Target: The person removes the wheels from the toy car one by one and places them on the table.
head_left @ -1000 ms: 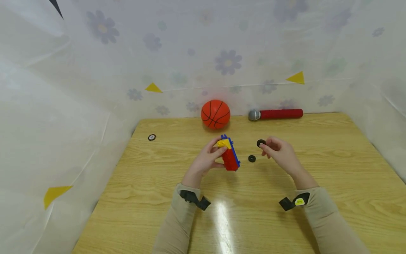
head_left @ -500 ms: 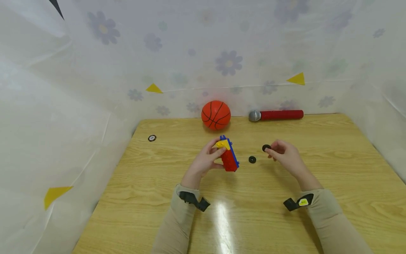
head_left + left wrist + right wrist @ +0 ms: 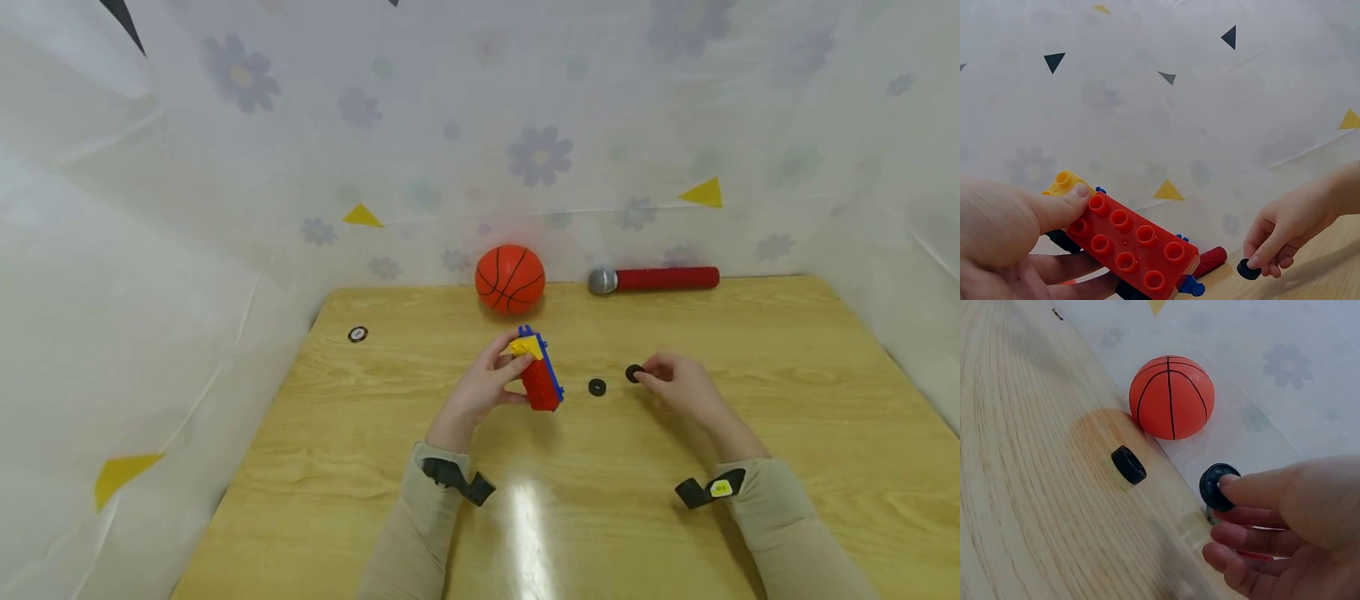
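Observation:
In the head view, my left hand point(image 3: 476, 392) holds a toy block car point(image 3: 540, 385) tilted above the table, its blue chassis facing right. The left wrist view shows the car's studded red brick point(image 3: 1129, 244), a yellow brick point(image 3: 1066, 181) under my thumb, and black wheels along its lower side. Thumb and fingers of my right hand point(image 3: 682, 390) pinch a small black toy wheel point(image 3: 1215, 487). A second black wheel point(image 3: 597, 387) lies on the table between both hands, apart from them. In the left wrist view, the fingers partly hide the car's far side.
An orange toy basketball point(image 3: 510, 279) sits at the table's back edge. To its right lies a microphone point(image 3: 660, 279) with a red handle. A small round black-and-white disc point(image 3: 357, 334) rests at the back left. Patterned white sheeting point(image 3: 450, 125) rises behind the wooden table point(image 3: 337, 500).
My right hand has shifted rightward and nearer to me with the wheel still pinched, ending closer to the level of the loose wheel. My left hand and the car have barely moved.

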Available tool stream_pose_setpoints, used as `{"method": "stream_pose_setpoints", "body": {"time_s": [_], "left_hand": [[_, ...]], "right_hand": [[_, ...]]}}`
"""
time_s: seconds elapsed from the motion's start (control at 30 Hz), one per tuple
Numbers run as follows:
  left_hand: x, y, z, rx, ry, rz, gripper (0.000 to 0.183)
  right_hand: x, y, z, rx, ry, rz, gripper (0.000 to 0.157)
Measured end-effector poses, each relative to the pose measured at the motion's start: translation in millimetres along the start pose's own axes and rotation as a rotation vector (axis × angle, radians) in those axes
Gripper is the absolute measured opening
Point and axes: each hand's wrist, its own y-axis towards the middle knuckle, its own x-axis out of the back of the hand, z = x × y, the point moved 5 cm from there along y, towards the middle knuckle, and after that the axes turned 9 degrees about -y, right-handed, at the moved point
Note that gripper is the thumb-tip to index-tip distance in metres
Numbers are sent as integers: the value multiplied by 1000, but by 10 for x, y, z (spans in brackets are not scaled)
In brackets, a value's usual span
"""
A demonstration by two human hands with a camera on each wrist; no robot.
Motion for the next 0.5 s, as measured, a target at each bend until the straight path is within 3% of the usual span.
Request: {"method": "stream_pose_setpoints", "body": {"time_s": [0.3,0.5], "left_hand": [[37,88,1,-12,2,22,51],[38,142,9,-10,0,32,50]], "right_hand": [[-25,49,-46,10,-97,50,20],[-55,79,-89,12,-104,83,22]]}}
